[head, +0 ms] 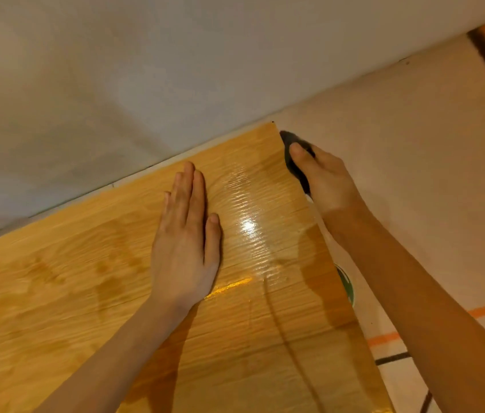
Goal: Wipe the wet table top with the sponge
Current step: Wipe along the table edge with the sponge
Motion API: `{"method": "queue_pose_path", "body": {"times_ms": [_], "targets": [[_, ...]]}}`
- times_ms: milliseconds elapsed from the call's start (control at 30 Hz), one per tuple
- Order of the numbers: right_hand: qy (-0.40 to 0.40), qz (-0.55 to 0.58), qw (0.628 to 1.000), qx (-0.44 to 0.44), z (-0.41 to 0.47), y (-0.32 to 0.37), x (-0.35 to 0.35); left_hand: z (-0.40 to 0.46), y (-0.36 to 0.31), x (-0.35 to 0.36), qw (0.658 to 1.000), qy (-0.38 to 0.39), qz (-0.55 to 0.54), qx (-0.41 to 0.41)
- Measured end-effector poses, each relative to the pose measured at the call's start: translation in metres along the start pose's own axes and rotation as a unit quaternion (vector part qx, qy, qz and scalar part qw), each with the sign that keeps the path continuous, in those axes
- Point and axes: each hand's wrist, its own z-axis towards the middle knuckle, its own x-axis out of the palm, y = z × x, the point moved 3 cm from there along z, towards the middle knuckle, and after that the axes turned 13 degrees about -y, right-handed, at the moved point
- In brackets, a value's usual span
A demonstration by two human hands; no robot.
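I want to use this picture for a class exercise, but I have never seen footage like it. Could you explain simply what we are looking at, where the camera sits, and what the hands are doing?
There is no machine here. The camera is worn on a person's head and looks down, so the two bare arms reaching in from the bottom belong to the wearer.

The surface is a wooden table top pushed against a pale wall. It is wet: darker damp patches show on the left and a shiny film reflects a light near the middle.

The left hand lies flat and open on the wood, holding nothing. The right hand is at the table's right edge, closed over a dark object, probably the sponge, though most of it is hidden. Beyond that edge you see the pale floor with orange tape.
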Motion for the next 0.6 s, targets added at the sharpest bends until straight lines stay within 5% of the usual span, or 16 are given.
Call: {"method": "queue_pose_path", "body": {"times_ms": [200, 300, 467, 600], "targets": [[0.007, -0.129, 0.979, -0.161, 0.039, 0.027, 0.023, -0.006, -0.002, 0.002, 1.0, -0.004, -0.008, 0.009], [0.06, -0.289, 0.917, -0.269, 0.04, 0.043, 0.024, -0.005, -0.001, 0.002, 1.0, -0.009, -0.013, 0.007], [0.185, -0.486, 0.82, -0.238, 0.053, 0.076, 0.036, -0.004, 0.002, -0.005, 0.994, 0.002, -0.108, -0.013], [0.186, -0.521, 0.806, -0.209, 0.057, 0.082, 0.047, -0.011, 0.034, -0.028, 0.992, 0.002, -0.122, -0.044]]}}
